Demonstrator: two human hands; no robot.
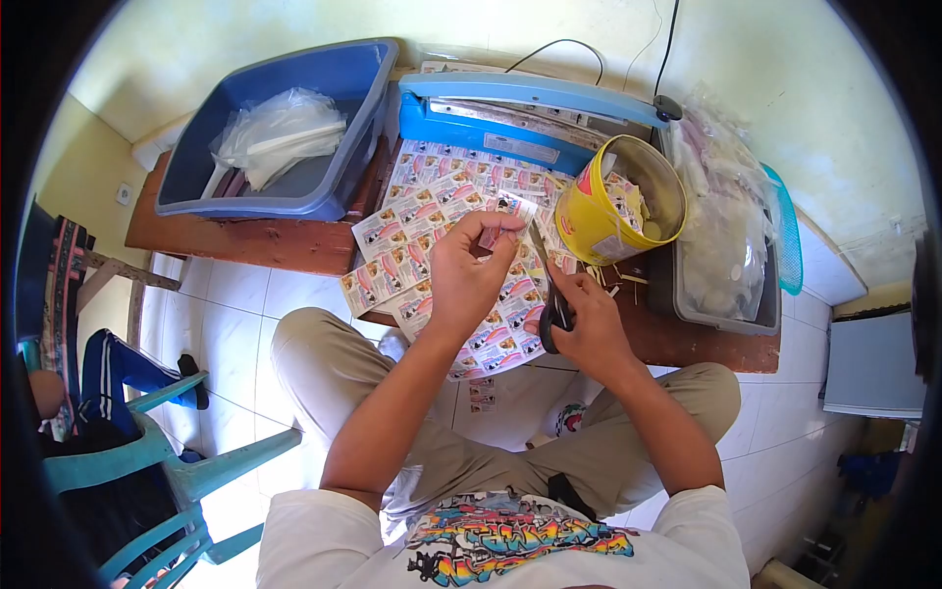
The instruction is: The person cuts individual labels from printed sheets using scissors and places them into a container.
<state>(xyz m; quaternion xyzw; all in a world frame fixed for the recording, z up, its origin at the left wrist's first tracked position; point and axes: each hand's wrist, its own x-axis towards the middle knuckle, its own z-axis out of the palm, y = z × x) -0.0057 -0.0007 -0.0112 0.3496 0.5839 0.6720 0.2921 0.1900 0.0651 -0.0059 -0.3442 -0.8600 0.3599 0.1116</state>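
My left hand (469, 273) is pinched closed at a small printed paper label (517, 203), above the sheets. Black-handled scissors (555, 316) are gripped in my right hand (596, 329), their blades pointing up and away, close beside the label. Beneath both hands lie several sheets printed with rows of labels (392, 280), overlapping and hanging over the near edge of the bench. Just beyond my right hand a yellow bucket (586, 218) leans tilted, with paper pieces inside it.
A blue paper cutter (491, 139) stands at the back. To the left, a blue tub (265, 208) holds plastic bags. A dark bin (731, 324) of clear plastic bags stands right on the wooden bench (677, 346). A green chair (186, 471) and another person's leg (132, 368) are at lower left.
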